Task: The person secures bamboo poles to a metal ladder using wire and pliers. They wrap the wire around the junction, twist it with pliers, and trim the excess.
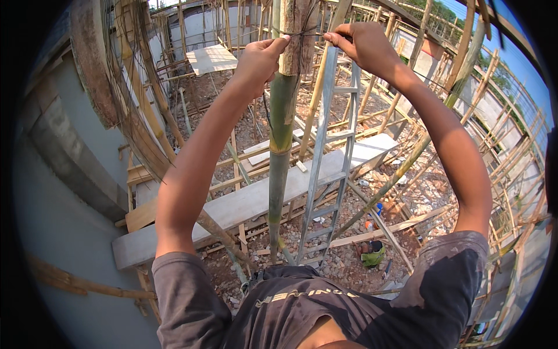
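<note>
A thick green bamboo pole point(281, 116) stands upright before me, with a rough wooden board point(292, 55) lying along its upper part. Thin dark tie wire point(305, 34) goes around both, and loose strands of it trail down. On the left of the pole, my left hand point(257, 63) pinches the wire between thumb and fingertips. My right hand point(369, 51) grips the wire's other side in a similar pinch, to the right of the board. Both arms are raised and bent. Where the wire passes behind the board is hidden.
A metal ladder point(317, 151) leans just right of the pole. Far below, a long pale plank point(250, 203) crosses rubble-strewn ground. A person in green point(372, 254) is down there. A grey wall point(75, 232) rises at left; bamboo scaffolding point(494, 168) fills the right.
</note>
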The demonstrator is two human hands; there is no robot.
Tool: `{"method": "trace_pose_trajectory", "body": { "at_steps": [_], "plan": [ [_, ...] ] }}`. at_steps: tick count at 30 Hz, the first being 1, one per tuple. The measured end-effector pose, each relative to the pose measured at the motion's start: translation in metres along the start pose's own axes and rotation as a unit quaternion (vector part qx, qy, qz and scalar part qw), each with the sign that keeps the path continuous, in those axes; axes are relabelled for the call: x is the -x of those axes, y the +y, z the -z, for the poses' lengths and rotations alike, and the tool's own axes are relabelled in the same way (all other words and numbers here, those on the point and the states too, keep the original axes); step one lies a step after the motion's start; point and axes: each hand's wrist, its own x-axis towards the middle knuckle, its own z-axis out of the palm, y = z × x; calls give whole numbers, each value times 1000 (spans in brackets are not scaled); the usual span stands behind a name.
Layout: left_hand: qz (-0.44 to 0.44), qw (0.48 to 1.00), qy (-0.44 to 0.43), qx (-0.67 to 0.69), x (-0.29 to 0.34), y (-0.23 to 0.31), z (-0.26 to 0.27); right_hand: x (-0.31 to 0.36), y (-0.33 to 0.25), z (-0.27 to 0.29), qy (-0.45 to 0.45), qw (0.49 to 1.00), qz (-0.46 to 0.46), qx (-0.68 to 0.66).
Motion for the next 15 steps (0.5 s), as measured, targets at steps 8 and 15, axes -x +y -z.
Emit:
{"method": "trace_pose_trajectory", "body": {
  "at_steps": [8, 15],
  "plan": [
    [-48, 998, -24, -16, -11, -14, 15, -12, 22, -15, -9, 998, -54, -37],
    [-50, 985, 57, 153, 4, -41, -13, -63, -31, 56, -240, 965, -19, 107]
  ]
}}
